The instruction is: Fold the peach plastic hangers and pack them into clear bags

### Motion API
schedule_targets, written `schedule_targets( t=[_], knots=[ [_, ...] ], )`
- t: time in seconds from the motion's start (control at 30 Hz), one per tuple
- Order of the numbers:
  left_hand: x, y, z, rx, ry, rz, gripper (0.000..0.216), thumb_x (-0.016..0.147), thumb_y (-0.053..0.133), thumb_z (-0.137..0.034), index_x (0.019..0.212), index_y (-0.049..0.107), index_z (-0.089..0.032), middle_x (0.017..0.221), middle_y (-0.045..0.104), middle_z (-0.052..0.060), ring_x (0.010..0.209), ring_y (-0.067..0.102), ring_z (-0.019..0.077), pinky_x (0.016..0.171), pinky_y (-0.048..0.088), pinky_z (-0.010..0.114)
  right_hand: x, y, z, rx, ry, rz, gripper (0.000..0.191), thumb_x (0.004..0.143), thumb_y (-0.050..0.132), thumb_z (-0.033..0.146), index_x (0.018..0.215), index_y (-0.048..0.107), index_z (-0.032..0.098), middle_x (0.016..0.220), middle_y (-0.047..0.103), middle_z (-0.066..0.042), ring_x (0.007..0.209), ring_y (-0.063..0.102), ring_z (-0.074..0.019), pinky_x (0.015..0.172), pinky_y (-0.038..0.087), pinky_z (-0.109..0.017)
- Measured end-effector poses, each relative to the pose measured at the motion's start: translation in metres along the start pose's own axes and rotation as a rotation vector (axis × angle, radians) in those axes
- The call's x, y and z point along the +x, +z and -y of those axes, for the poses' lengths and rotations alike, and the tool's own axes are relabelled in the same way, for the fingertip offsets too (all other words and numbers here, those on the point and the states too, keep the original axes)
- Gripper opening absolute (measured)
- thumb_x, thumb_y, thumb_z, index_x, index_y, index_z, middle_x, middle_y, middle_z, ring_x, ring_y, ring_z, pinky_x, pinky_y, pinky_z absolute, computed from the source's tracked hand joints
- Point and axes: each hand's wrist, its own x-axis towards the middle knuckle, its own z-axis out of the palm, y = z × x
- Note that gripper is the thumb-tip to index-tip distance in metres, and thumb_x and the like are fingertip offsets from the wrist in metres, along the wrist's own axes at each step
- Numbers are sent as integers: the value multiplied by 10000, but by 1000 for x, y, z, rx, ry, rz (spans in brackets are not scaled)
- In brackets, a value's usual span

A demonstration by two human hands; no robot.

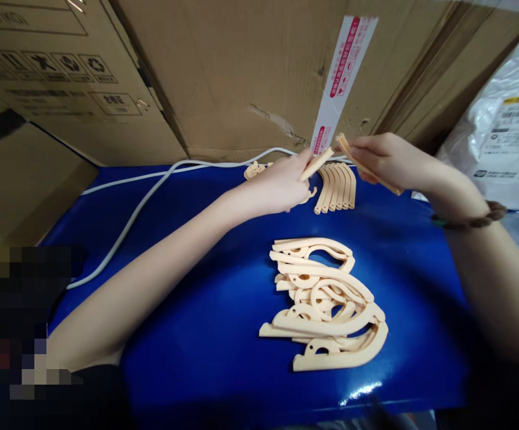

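Above the far part of the blue table, my left hand (286, 184) is closed around a peach-coloured hanger arm (317, 163), its end pointing up to the right. My right hand (383, 156) pinches another slim hanger arm (344, 145), tilted down to the right. The two pieces are close together but apart. Just beneath lies a neat row of curved hanger arms (336, 188). Small hook pieces (254, 171) are partly hidden behind my left hand. Nearer to me, several folded hangers (331, 322) lie in an overlapping pile.
The blue table (205, 310) backs onto a large cardboard box (241, 71) with tape on it. Another printed box (53, 77) stands at left. A white cable (136, 230) runs along the table's left and back. A plastic-wrapped package (501, 131) is at right.
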Motion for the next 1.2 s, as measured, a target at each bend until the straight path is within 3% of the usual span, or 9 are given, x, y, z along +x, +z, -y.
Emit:
schedule_targets(
  t=[0.13,0.27,0.43,0.53,0.6,0.7,0.9,1.03,1.2],
  knots=[
    [3,0,5,147,27,10,220,743,530,-129,939,494,-220,889,644,42,691,600,190,595,455,316,6,2,-34,-195,237,-21,259,1012,496,314,764,519,243,433,509,40,401,412,-122,563,330,-306],
    [3,3,4,279,74,28,69,863,521,-188,927,534,-209,949,690,59,808,633,215,694,443,348,7,14,-47,-307,309,13,214,963,578,377,804,565,234,399,457,14,489,470,-181,628,327,-350],
    [2,12,9,307,119,39,146,908,485,-164,1023,570,-194,1013,710,69,888,656,216,754,452,342,7,29,-42,-395,298,-15,243,975,513,355,1017,640,152,765,699,-170,782,645,-279,717,386,-385],
    [1,20,13,411,185,85,251,894,493,-117,1114,592,-184,1081,706,80,1000,658,242,799,462,349,8,34,-41,-409,280,-24,428,998,461,422,1209,627,88,1035,715,-293,952,672,-361,771,427,-436],
    [-1,26,14,500,247,115,337,873,503,-76,1181,583,-185,1200,683,89,1096,647,259,830,476,355,10,36,-41,-400,281,-19,504,1001,442,446,1270,611,55,1077,706,-321,994,674,-390,794,448,-459],
    [-4,31,14,621,278,157,390,887,500,-57,1253,557,-178,1350,610,107,1162,641,268,837,504,354,13,38,-40,-373,293,4,552,978,484,451,1335,579,41,1075,713,-308,1012,680,-409,824,478,-477],
    [-5,34,14,741,305,166,392,902,493,-26,1278,544,-125,1353,581,138,1216,612,294,874,536,379,13,41,-38,-338,295,6,639,951,530,516,1399,523,60,1090,713,-284,1049,669,-428,884,494,-540],
    [-5,37,17,742,338,150,404,890,489,-6,1273,544,-123,1351,592,140,1221,606,298,906,536,386,12,41,-38,-308,277,22,641,946,540,493,1400,514,41,815,720,-198,951,690,-393,869,508,-511],
    [-6,40,17,732,332,135,412,911,478,-30,1306,525,-136,1338,608,142,1159,644,278,860,538,357,13,40,-38,-250,312,99,512,951,481,324,1384,499,53,542,620,-67,607,671,-316,693,540,-460]
  ],
)
